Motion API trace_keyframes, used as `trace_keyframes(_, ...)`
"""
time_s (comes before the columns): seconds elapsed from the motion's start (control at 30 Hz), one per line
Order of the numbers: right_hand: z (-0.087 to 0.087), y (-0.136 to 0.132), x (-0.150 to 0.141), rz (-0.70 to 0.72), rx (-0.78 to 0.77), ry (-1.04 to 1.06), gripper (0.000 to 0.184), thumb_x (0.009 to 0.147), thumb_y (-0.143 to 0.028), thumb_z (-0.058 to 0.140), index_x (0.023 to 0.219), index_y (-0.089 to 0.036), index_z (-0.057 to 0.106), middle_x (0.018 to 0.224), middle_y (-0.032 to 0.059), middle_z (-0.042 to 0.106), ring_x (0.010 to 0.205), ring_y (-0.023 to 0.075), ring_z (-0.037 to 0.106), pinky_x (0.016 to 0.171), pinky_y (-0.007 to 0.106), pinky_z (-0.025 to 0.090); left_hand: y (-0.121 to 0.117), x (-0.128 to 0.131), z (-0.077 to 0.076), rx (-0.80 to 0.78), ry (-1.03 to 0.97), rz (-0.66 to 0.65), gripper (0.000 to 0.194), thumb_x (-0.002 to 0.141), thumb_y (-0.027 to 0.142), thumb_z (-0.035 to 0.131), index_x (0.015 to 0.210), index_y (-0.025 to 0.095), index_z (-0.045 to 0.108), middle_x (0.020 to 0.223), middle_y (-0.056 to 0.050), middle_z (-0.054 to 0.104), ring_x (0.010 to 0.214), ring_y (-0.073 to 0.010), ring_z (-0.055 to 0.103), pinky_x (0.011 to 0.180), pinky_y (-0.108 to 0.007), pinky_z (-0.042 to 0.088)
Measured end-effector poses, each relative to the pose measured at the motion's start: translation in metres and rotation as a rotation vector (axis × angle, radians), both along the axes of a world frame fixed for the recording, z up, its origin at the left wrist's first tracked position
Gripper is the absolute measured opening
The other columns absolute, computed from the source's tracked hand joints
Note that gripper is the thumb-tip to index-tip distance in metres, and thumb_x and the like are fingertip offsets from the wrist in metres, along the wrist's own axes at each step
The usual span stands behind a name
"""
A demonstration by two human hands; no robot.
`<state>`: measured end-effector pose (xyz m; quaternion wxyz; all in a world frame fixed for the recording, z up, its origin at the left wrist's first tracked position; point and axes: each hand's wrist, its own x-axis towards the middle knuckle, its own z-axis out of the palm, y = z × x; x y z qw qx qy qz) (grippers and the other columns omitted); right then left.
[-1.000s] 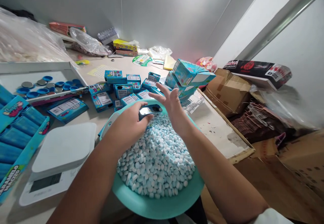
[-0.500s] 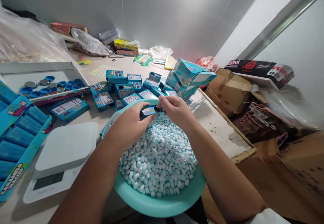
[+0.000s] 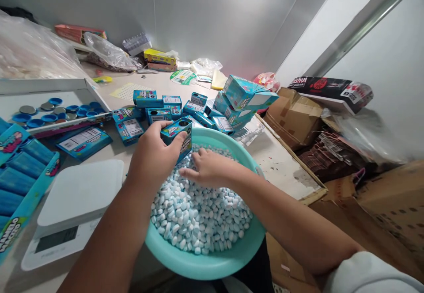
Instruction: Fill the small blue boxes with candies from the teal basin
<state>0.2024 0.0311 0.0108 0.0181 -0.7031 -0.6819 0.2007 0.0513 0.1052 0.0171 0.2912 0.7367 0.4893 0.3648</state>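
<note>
My left hand (image 3: 153, 154) is wrapped round a small blue candy box (image 3: 186, 146), holding it over the far left rim of a turquoise basin (image 3: 205, 266). A dark round hole shows in the box's top face. White and pale blue candies (image 3: 198, 218) are heaped in the basin. Right beside the box, my right hand (image 3: 213, 169) is lowered onto the heap, palm down. Its thumb is stretched out from the fingers, and some fingertips are partly hidden among the candies.
Several more blue boxes (image 3: 130, 129) lie beyond the basin, with larger blue cartons (image 3: 248, 94) at their right. On the left are a white scale (image 3: 82, 191), a display tray of blue boxes (image 3: 23, 173) and a white tray (image 3: 43, 85) of round lids. Cardboard boxes (image 3: 291, 116) stand at right.
My left hand has tipped the box more upright and shifted slightly left. My right hand has left the box's hole and come down onto the candies. The view has swung slightly right.
</note>
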Motion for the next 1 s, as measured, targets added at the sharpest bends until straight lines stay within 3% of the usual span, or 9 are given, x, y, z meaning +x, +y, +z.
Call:
trace_keyframes(0.13, 0.000, -0.007, -0.005, 0.157, -0.061, 0.097, 0.079, 0.078, -0.087, 0.049, 0.110, -0.016, 0.063, 0.107, 0.0177, 0.068, 0.087, 0.0312, 0.064, 0.069, 0.038, 0.048, 0.003, 0.001, -0.003, -0.029, 0.001, -0.064, 0.054, 0.085, 0.054, 0.065, 0.127, 0.020, 0.064, 0.121, -0.011, 0.071, 0.104, -0.0283, 0.068, 0.092, -0.040, 0.054)
trace_keyframes(0.3, -0.008, 0.005, -0.006, 0.133, -0.088, 0.189, 0.071, 0.076, -0.085, 0.058, 0.093, -0.017, 0.063, 0.073, 0.0063, 0.065, 0.060, 0.0194, 0.054, 0.052, 0.030, 0.034, 0.003, 0.000, -0.006, 0.027, -0.009, -0.087, 0.044, 0.083, 0.050, 0.068, 0.117, 0.022, 0.065, 0.114, -0.007, 0.072, 0.096, -0.0242, 0.067, 0.087, -0.036, 0.054)
trace_keyframes(0.4, -0.003, 0.007, -0.008, 0.154, -0.022, 0.255, 0.053, 0.082, -0.072, 0.064, 0.079, -0.019, 0.062, 0.062, 0.0008, 0.056, 0.054, 0.0150, 0.045, 0.050, 0.030, 0.028, 0.003, 0.000, -0.006, 0.051, -0.057, -0.076, 0.035, 0.085, 0.047, 0.067, 0.110, 0.022, 0.066, 0.106, -0.005, 0.071, 0.083, -0.0198, 0.065, 0.077, -0.033, 0.054)
trace_keyframes(0.5, 0.009, 0.002, -0.004, 0.156, 0.085, 0.324, 0.037, 0.088, -0.053, 0.067, 0.070, -0.021, 0.059, 0.055, -0.0031, 0.048, 0.050, 0.0117, 0.037, 0.051, 0.030, 0.024, 0.004, 0.002, -0.009, 0.043, -0.143, -0.110, 0.037, 0.084, 0.043, 0.070, 0.114, 0.023, 0.062, 0.112, -0.006, 0.070, 0.091, -0.0208, 0.066, 0.075, -0.032, 0.054)
trace_keyframes(0.6, 0.021, -0.003, 0.008, 0.078, 0.116, 0.490, 0.032, 0.094, -0.043, 0.060, 0.069, -0.022, 0.056, 0.053, -0.0055, 0.042, 0.047, 0.0095, 0.031, 0.048, 0.028, 0.021, 0.006, 0.004, -0.014, -0.009, -0.209, -0.163, 0.041, 0.083, 0.040, 0.071, 0.118, 0.025, 0.060, 0.121, -0.007, 0.067, 0.103, -0.0231, 0.067, 0.078, -0.032, 0.056)
trace_keyframes(0.7, 0.031, -0.004, 0.017, -0.047, 0.189, 0.812, 0.028, 0.094, -0.042, 0.058, 0.074, -0.022, 0.059, 0.057, -0.0049, 0.046, 0.048, 0.0095, 0.036, 0.044, 0.026, 0.025, 0.007, 0.005, -0.015, -0.057, -0.204, -0.216, 0.043, 0.083, 0.043, 0.071, 0.120, 0.024, 0.060, 0.124, -0.008, 0.067, 0.106, -0.0241, 0.067, 0.083, -0.034, 0.057)
trace_keyframes(0.83, 0.037, 0.000, 0.020, -0.190, 0.440, 1.186, 0.023, 0.090, -0.035, 0.059, 0.071, -0.022, 0.059, 0.061, -0.0031, 0.051, 0.050, 0.0100, 0.043, 0.044, 0.025, 0.032, 0.002, 0.002, -0.007, -0.049, -0.087, -0.296, 0.047, 0.083, 0.045, 0.071, 0.125, 0.025, 0.064, 0.124, -0.007, 0.070, 0.102, -0.0233, 0.067, 0.084, -0.034, 0.056)
trace_keyframes(1.0, 0.034, 0.007, 0.021, -0.375, 0.718, 1.348, 0.028, 0.089, -0.045, 0.058, 0.072, -0.024, 0.052, 0.062, -0.0046, 0.047, 0.049, 0.0094, 0.044, 0.044, 0.025, 0.032, -0.005, 0.001, -0.001, -0.027, 0.013, -0.508, 0.033, 0.085, 0.048, 0.068, 0.110, 0.027, 0.073, 0.113, -0.003, 0.074, 0.095, -0.0219, 0.068, 0.076, -0.031, 0.053)
